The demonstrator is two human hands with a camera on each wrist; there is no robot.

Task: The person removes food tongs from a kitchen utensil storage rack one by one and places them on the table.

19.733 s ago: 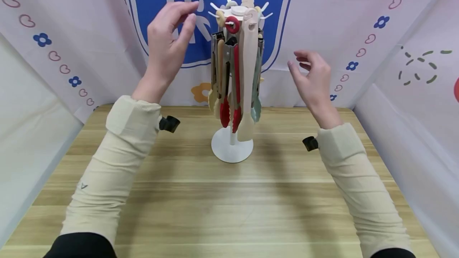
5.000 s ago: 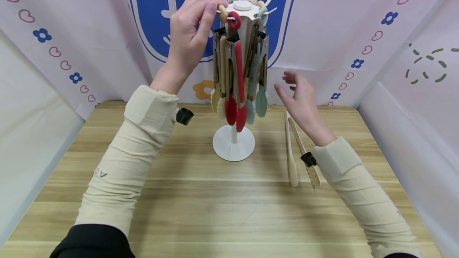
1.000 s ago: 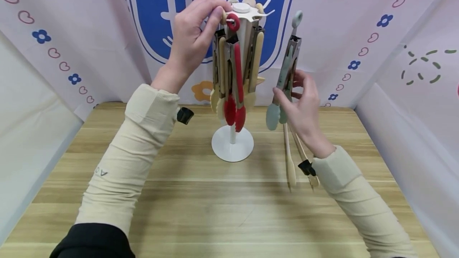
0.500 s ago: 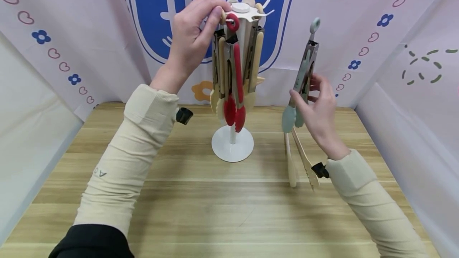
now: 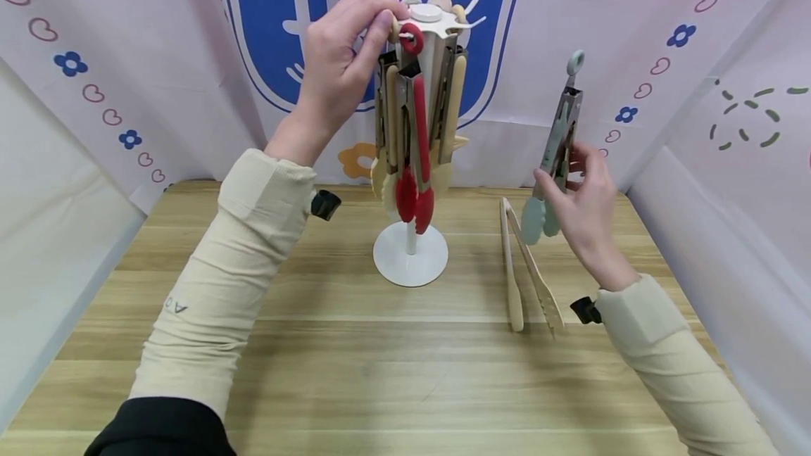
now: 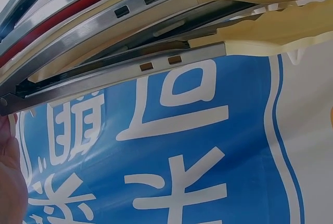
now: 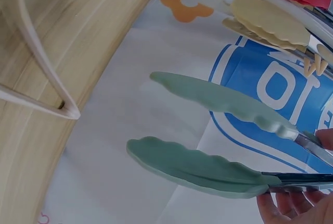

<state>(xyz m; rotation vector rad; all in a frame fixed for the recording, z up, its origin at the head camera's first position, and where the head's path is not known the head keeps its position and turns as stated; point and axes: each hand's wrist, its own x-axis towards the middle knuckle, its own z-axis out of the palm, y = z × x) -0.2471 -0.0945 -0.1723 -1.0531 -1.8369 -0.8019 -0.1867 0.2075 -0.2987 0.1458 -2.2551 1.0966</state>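
Note:
My right hand (image 5: 586, 206) holds a pair of mint-green tongs (image 7: 208, 172) between thumb and fingers, above the right side of the table. The ring end points up, and the two scalloped green tips hang down, apart from each other. My left hand (image 5: 345, 62) grips the top edge of a white rotating utensil rack (image 5: 410, 266), thumb and fingertips beside a cream hanging ring. On the rack hang red tongs (image 5: 419, 132) at the front and several cream tongs (image 6: 156, 73). In the left wrist view only a sliver of that hand shows.
Beige one-piece tongs (image 5: 512, 280) lie spread on the wooden table (image 5: 380, 371), below and left of the green tongs. A printed cloth (image 5: 538, 34) hangs right behind the rack, and white side walls (image 5: 716, 231) flank the table.
My right hand has carried the green tongs right and slightly down, away from the rack, uncovering the hinge end of the beige tongs. My left hand stays on the rack.

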